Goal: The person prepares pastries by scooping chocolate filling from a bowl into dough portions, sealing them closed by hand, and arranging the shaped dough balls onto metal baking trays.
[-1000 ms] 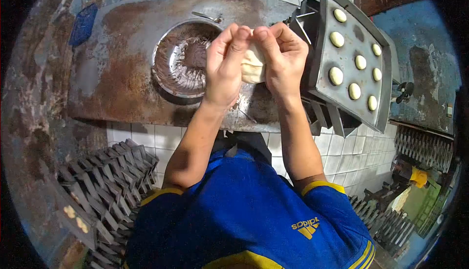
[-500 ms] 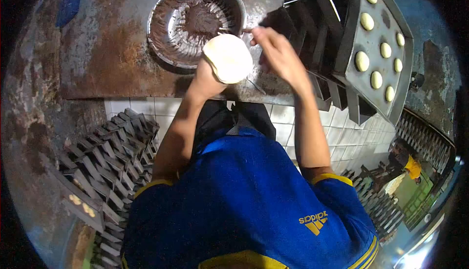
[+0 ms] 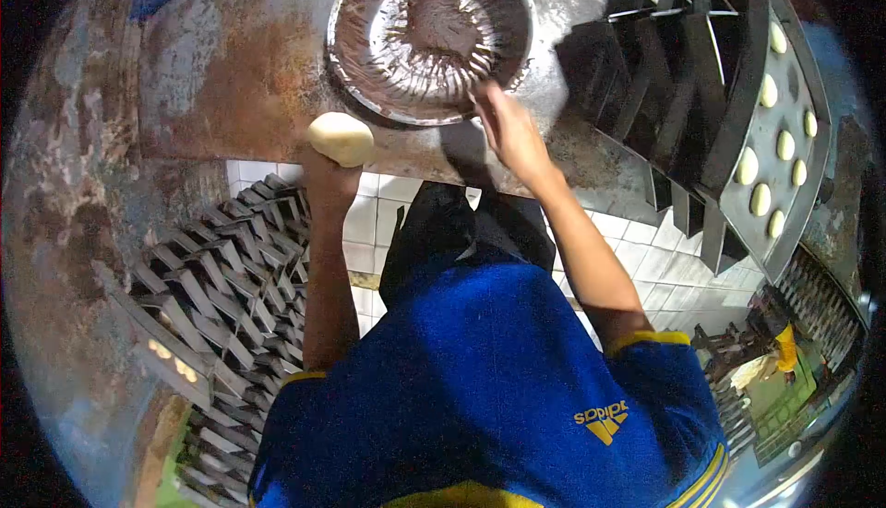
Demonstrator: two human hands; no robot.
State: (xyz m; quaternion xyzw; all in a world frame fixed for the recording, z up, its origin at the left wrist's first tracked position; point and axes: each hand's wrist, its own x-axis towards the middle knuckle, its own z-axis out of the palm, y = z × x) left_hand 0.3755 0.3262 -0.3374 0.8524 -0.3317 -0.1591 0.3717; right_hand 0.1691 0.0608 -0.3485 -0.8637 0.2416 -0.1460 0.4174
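Held dough (image 3: 341,138), 10–11 o'clk: pale cream. Bowl (image 3: 385,39), 12 o'clk: silver, streaked w/ dk brn filling (image 3: 443,23). Tabletop (image 3: 240,65): mottled rust-brn & grey. Tray (image 3: 778,119), 2–3 o'clk: grey, dotted w/ cream dough balls (image 3: 747,166). Shirt (image 3: 443,351), 6 o'clk: blue w/ yellow cuffs (image 3: 666,336), stripes (image 3: 712,473) & logo (image 3: 603,425). Tiles (image 3: 646,263): white, grey grid.

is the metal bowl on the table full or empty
Neither: the metal bowl is partly filled. Brown paste sits in the middle and smears the sides, with bare shiny metal showing between.
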